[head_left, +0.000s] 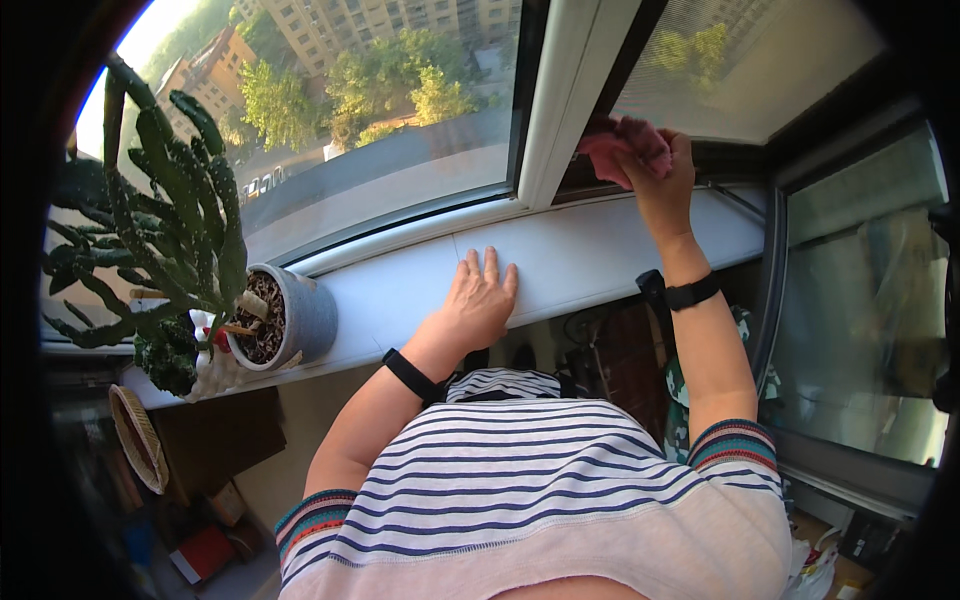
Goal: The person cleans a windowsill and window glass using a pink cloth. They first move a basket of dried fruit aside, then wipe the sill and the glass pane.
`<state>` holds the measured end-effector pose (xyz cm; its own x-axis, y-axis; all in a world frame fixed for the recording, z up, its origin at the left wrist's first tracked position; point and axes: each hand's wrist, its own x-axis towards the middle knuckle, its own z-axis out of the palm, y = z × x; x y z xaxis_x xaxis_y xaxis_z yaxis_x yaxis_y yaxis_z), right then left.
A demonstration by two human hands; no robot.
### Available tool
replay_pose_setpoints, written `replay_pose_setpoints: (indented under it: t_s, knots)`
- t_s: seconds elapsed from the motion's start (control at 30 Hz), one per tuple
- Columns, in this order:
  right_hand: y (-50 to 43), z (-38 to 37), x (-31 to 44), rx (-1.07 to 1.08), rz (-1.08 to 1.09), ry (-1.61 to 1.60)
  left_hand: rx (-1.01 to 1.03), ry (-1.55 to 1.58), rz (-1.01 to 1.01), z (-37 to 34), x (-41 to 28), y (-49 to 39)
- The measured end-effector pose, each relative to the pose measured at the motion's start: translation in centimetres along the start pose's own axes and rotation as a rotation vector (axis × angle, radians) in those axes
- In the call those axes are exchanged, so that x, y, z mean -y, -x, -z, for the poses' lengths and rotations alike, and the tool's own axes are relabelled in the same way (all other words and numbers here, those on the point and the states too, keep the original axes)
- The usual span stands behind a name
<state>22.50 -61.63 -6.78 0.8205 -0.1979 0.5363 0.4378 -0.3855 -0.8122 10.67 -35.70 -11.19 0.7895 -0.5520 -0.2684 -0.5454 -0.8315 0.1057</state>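
My left hand [484, 300] rests palm down on the white windowsill [390, 289], with nothing in it. Up and to the right, my right hand [667, 176] grips a crumpled pink cloth [626, 148] against the lower corner of the dark window frame beside the white mullion [566, 105]. The fingers partly hide the cloth, and I cannot tell how much of it touches the frame. A black band is on each wrist.
A cactus [176, 202] in a grey pot [304, 319] stands on the sill at the left, beside a white ornament [214, 367]. An opened window sash [776, 300] stands at the right. A woven basket [139, 439] is below the sill's left end.
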Motion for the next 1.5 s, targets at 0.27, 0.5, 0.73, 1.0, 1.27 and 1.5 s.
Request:
replay_pose_setpoints:
  t_s: [0.27, 0.5, 0.73, 1.0, 1.27, 1.5]
  knots:
    - [0.6, -2.2, -1.1, 0.268, 0.099, 0.545, 0.004, -0.013, -0.011, 0.1, 0.1, 0.0]
    - [-4.7, 3.1, 9.0, -0.159, 0.176, -0.406, 0.010, -0.025, -0.043, -0.3, 0.2, -0.2]
    - [-5.3, -2.1, 15.1, -0.033, 0.487, 0.030, -0.018, -0.010, -0.065, -0.3, 0.4, 0.0]
    - [-1.1, -2.9, 10.5, 0.114, 0.222, 0.102, -0.013, -0.009, -0.052, -0.6, 0.3, -0.2]
    - [-7.1, -1.7, 18.5, -0.248, 0.628, -0.026, 0.011, -0.023, -0.013, -0.3, 0.0, -0.1]
    - [-6.8, -6.0, 18.6, -0.309, 0.667, 0.274, -0.050, 0.017, -0.021, -1.1, 0.3, 0.1]
